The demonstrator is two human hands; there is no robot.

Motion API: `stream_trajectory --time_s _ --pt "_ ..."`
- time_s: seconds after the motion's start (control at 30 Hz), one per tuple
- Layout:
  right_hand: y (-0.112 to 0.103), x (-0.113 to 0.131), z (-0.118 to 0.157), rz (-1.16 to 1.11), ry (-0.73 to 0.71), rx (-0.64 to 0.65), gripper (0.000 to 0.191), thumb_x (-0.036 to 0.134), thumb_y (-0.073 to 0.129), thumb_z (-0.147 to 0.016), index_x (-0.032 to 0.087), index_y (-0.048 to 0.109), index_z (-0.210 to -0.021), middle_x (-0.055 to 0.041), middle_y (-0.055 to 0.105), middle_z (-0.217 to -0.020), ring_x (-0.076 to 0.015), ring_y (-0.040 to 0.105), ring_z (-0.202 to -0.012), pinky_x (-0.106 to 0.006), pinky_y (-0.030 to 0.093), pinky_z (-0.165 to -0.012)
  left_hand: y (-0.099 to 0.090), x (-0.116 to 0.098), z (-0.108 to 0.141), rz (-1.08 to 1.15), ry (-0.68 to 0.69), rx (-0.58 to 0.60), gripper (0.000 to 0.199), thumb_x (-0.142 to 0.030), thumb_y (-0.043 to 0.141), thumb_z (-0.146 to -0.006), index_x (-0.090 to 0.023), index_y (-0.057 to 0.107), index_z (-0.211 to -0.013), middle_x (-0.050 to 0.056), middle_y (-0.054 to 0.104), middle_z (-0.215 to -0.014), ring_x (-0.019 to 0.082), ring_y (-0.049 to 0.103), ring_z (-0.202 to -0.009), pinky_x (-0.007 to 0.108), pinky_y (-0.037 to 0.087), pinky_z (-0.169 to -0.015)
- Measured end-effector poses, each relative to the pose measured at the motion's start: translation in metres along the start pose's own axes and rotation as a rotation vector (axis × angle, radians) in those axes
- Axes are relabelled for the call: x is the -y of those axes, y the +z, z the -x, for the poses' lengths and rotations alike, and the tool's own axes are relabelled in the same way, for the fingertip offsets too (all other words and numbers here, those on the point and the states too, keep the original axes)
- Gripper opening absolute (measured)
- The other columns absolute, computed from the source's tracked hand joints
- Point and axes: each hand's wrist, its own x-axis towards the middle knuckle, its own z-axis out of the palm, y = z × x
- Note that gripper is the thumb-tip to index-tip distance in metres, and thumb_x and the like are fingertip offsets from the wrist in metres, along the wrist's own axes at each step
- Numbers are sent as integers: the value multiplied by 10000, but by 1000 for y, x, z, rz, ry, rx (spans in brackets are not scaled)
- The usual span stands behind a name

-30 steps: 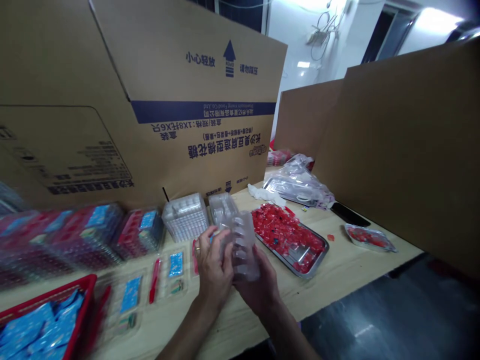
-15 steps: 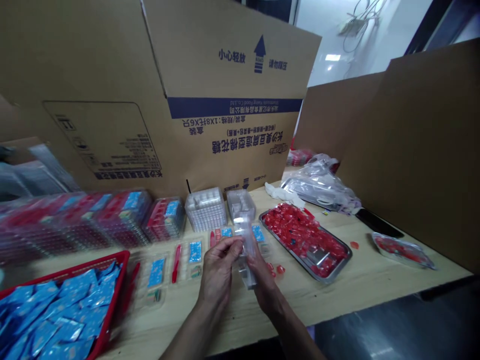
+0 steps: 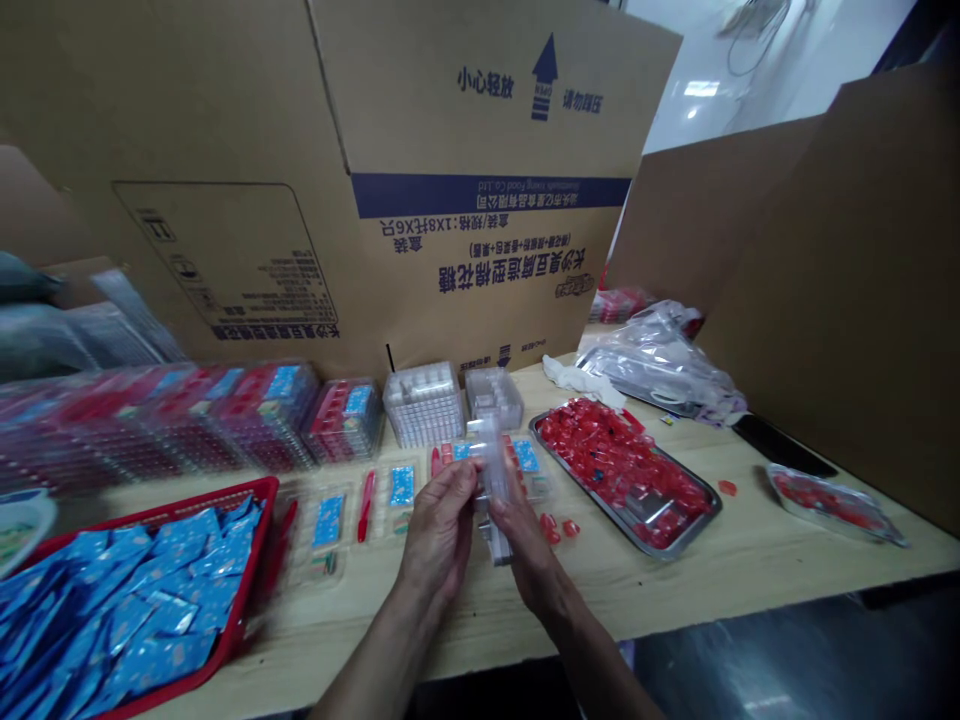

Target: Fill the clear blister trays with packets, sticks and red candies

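Two hands, your left (image 3: 444, 520) and your right (image 3: 527, 545), close around upright clear plastic trays (image 3: 491, 490). Just beyond that grip, filled trays (image 3: 527, 456) partly hide behind your fingers; the metal tray (image 3: 626, 478) of red pieces sits to its right, the red basket (image 3: 172, 590) of blue packets well left.

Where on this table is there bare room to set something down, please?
Bare patches of table lie at the front between the red basket and left forearm, and before the metal tray. Another lies between that tray and the clear pack, around a loose red piece. It is crowded at back left, with filled stacks and small trays.
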Motion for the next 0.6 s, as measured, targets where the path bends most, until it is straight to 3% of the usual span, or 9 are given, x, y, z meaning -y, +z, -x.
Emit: stream_trajectory --time_s 0.27,0.33,0.43,0.5,0.6 --pt "-2 -12 2 -28 54 -11 651 540 535 -954 330 352 -1543 -13 423 -1553 -235 239 -1506 -477 181 -1249 -1 0 4 -24 -13 -35 369 -380 934 -553 -154 760 -786 19 698 -774 122 606 -727 224 471 -727" --pt "1 -9 3 -10 53 -4 655 546 528 -957 326 345 -1546 -8 386 -1576 -236 245 -1504 -469 183 -1249 -1 -1 6 -106 71 -57 336 -398 897 -614 -159 759 -805 24 689 -814 130 596 -767 235 466 -767" --pt "6 1 1 40 44 13 690 538 550 -948 333 305 -1560 6 306 -1617 -238 228 -1509 -470 176 -1250 -1 -5 12 -366 334 -98 238 -380 811 -731 -176 767 -844 39 650 -956 155 582 -918 230 441 -836" --pt "9 5 0 40 39 9 724 523 609 -918 348 311 -1554 21 292 -1623 -237 235 -1507 -462 182 -1249 -2 -11 14 -528 431 -70 179 -356 761 -783 -185 767 -837 46 605 -1036 167 562 -995 221 430 -853" --pt "6 7 -1 -147 89 -68 648 552 676 -843 319 524 -1428 -21 534 -1468 -285 460 -1382 -479 361 -1167 -4 -25 12 -540 400 -50 167 -344 743 -791 -178 741 -776 40 592 -1029 161 556 -985 219 431 -850"
